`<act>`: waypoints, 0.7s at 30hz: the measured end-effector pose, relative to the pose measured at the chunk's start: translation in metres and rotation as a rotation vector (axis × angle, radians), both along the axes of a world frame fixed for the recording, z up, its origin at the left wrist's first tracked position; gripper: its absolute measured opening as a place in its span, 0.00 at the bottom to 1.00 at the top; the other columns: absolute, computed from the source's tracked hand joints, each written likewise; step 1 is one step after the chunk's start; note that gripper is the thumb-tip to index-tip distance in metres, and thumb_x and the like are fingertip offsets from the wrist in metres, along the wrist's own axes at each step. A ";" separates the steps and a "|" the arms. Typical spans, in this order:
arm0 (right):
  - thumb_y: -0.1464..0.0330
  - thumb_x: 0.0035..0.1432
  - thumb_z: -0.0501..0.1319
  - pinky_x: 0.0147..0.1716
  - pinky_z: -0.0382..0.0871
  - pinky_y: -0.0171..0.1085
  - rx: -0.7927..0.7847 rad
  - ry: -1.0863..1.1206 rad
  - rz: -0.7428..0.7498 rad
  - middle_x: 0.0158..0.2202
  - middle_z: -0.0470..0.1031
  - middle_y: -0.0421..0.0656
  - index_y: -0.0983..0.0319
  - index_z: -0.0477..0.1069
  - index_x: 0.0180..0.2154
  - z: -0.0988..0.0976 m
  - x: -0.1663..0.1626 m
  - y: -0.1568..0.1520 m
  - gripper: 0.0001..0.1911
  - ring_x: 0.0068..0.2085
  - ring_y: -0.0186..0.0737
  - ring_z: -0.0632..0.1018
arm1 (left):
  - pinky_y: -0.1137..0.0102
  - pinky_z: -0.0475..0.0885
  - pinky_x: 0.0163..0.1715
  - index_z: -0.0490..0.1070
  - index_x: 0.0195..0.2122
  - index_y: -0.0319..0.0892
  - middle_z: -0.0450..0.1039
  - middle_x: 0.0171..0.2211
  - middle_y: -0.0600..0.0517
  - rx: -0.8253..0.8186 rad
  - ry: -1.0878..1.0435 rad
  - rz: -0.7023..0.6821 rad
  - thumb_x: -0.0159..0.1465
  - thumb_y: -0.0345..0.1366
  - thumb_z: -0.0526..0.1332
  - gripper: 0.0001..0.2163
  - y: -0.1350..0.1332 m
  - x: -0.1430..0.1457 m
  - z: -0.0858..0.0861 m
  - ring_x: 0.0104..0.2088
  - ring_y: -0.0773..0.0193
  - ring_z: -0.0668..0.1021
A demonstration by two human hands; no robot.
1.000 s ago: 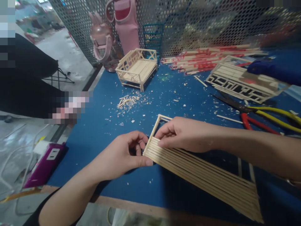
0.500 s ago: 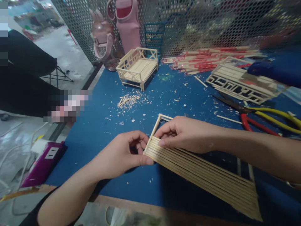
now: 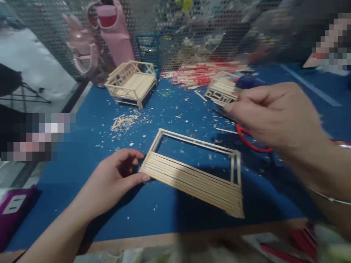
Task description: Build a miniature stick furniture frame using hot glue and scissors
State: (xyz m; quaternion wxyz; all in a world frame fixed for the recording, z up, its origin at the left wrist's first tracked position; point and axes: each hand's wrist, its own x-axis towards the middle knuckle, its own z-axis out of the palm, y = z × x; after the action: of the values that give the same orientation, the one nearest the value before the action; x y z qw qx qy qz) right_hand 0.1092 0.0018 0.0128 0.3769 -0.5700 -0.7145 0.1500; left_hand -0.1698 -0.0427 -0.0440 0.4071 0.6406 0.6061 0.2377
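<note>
A rectangular frame of thin wooden sticks (image 3: 192,179) lies on the blue tabletop, its near half covered by parallel slats and its far half open. My left hand (image 3: 109,186) grips its left corner between thumb and fingers. Raised above the table at the right is my right hand (image 3: 285,113), fingers closed in a pinch; whatever they hold, if anything, is hidden. Below and behind that hand lie pliers, with a red handle (image 3: 248,142) showing. Beyond it sits a small stick-built piece with a lattice side (image 3: 221,91), partly covered by the hand.
A miniature stick-built bench (image 3: 134,86) stands at the back left. Wood scraps (image 3: 123,122) litter the table near it. Bundled sticks in red-printed wrappers (image 3: 203,75) lie along the mesh panel. Two pink bottles (image 3: 116,44) and a purple power strip (image 3: 16,212) are at the left.
My right hand has let go of the slats and moved right and up, toward the pliers. My left hand still grips the corner. The view has shifted to the right.
</note>
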 end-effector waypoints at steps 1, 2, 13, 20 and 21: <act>0.77 0.50 0.57 0.20 0.44 0.35 0.017 0.017 -0.060 0.15 0.44 0.33 0.60 0.49 0.12 -0.004 0.007 -0.002 0.22 0.19 0.27 0.50 | 0.71 0.67 0.29 0.70 0.39 0.45 0.67 0.29 0.56 0.017 0.027 0.016 0.49 0.44 0.69 0.18 0.001 0.001 0.001 0.28 0.66 0.69; 0.79 0.48 0.57 0.21 0.45 0.35 0.038 0.033 -0.104 0.15 0.44 0.33 0.60 0.48 0.12 -0.009 0.013 -0.004 0.22 0.20 0.27 0.50 | 0.71 0.67 0.30 0.70 0.39 0.45 0.68 0.29 0.56 0.029 0.046 0.026 0.49 0.43 0.69 0.17 0.003 0.002 0.002 0.29 0.65 0.70; 0.66 0.57 0.56 0.24 0.52 0.34 0.076 0.261 0.053 0.20 0.51 0.33 0.57 0.49 0.21 -0.045 0.041 -0.009 0.17 0.23 0.31 0.56 | 0.72 0.69 0.29 0.72 0.37 0.56 0.69 0.28 0.60 0.269 -0.079 0.503 0.51 0.40 0.69 0.12 -0.054 0.032 0.018 0.27 0.67 0.71; 0.59 0.63 0.48 0.25 0.48 0.36 -0.049 0.111 0.109 0.18 0.47 0.34 0.58 0.46 0.17 -0.054 0.046 -0.004 0.24 0.23 0.32 0.55 | 0.77 0.73 0.20 0.70 0.37 0.47 0.73 0.27 0.57 -0.188 -0.710 0.576 0.45 0.45 0.72 0.20 -0.099 0.121 -0.006 0.24 0.69 0.75; 0.60 0.63 0.49 0.25 0.49 0.35 -0.104 0.080 0.137 0.18 0.50 0.34 0.59 0.48 0.17 -0.056 0.046 -0.003 0.23 0.23 0.32 0.56 | 0.77 0.73 0.21 0.70 0.37 0.45 0.74 0.28 0.57 -0.198 -0.709 0.569 0.46 0.45 0.72 0.20 -0.097 0.127 -0.009 0.24 0.69 0.75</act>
State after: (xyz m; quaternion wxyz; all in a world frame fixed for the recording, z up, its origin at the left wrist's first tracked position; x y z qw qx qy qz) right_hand 0.1549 -0.0016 -0.0433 0.3640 -0.5320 -0.7274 0.2352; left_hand -0.0432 -0.1398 -0.0532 0.5669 0.2864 0.6010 0.4853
